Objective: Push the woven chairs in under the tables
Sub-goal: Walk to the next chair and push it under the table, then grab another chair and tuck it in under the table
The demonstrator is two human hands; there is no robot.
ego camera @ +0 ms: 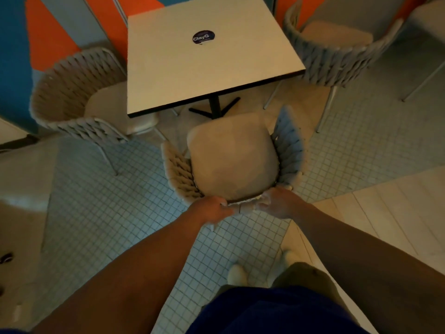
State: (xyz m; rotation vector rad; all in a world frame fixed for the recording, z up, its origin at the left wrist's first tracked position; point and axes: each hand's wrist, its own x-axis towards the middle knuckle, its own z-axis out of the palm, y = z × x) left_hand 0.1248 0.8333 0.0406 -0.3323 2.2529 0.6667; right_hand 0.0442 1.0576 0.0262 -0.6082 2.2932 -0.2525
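Okay, your left hand (213, 208) and right hand (277, 203) each curl closed over the back rim of the woven chair (232, 157), which stands just off the square table's (204, 61) near edge, not under. Push off-centre and its legs could snag the table's black pedestal base (214, 107).

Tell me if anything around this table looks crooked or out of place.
Nothing is spilled or broken. The near chair stands clear of the table, not yet pushed in, and the right-hand chair sits turned at an angle.
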